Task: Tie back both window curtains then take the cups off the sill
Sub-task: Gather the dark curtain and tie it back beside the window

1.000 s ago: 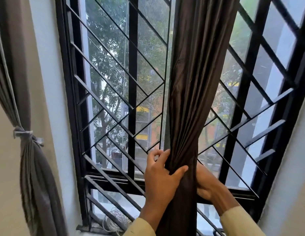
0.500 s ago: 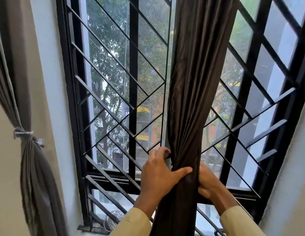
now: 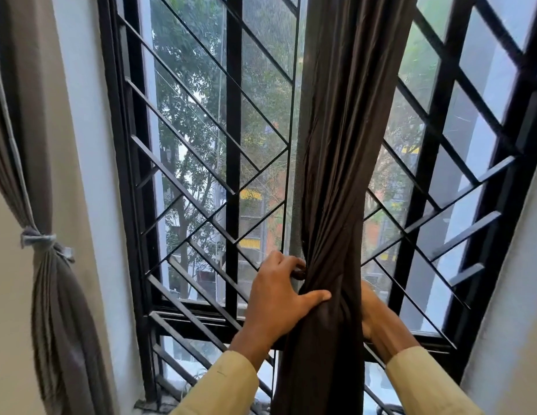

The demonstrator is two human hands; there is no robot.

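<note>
Daylight comes through a tall window behind a black metal grille, with trees and buildings outside. In front of it the left hand grips the dark brown curtain where the cloth is bunched into a narrow neck. Its thumb lies across the front of the folds and its fingers curl round the left edge toward the back. The right hand touches the far side of the same bunch, but the cloth hides its fingers, so I cannot tell whether they clasp or merely press. Below the hands the curtain falls straight out of view between two pale yellow sleeves.

The step in hand looks like the second tie-back. The grey curtain by the left wall is already cinched with a pale tie, while no band shows on the dark one. The next move probably calls for one hand to keep the gather tight while the other brings a tie, or the cloth's own tail, round the neck and knots it.

The grille stands close behind the cloth and leaves little room for fingers there, and the glossy fabric may slip loose. No cups are in view. Only a sliver of sill shows at the bottom, with the arms and hanging curtain covering the rest.
</note>
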